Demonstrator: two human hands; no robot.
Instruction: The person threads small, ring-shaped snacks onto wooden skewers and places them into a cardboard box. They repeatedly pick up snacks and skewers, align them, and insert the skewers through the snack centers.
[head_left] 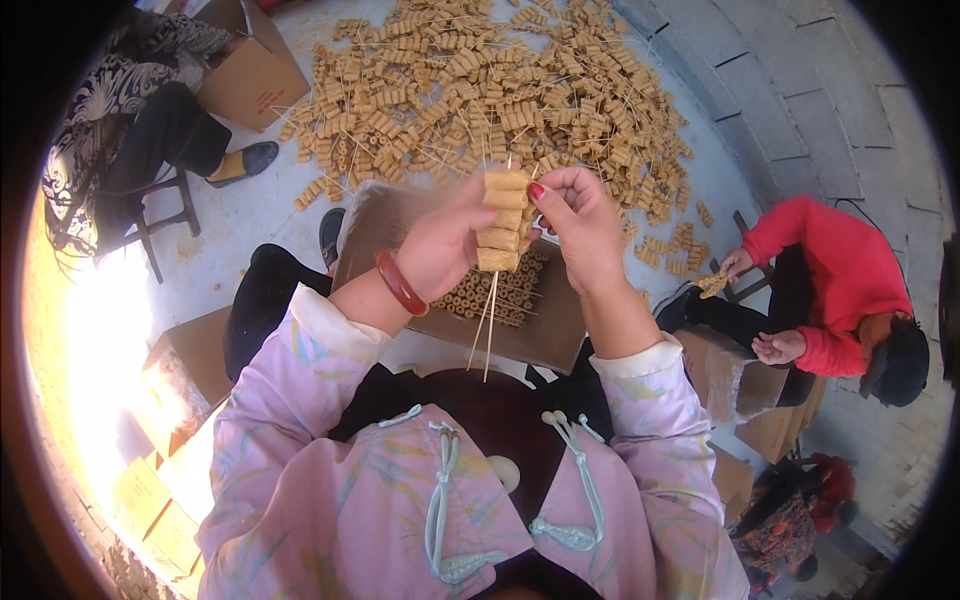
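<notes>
In front of my chest I hold up a few skewers of tan rolls that look like tofu skin (500, 222), with their bare stick ends pointing down toward me. My left hand (445, 235), with a reddish-brown bangle at the wrist, is closed round their left side. On the right, my right hand (583, 222) pinches at the rolls' edge between a red-nailed thumb and bent fingers. Just below both hands stands an open cardboard box (555, 335). Packed skewers (490, 298) lie in it, their roll ends facing up.
A large heap of loose skewers (480, 90) covers the floor ahead. At right a person in red (830, 270) sits holding a skewer. Another seated person's dark-trousered leg (170, 130) is at far left, beside a cardboard box (255, 85). More cartons (205, 350) stand at left.
</notes>
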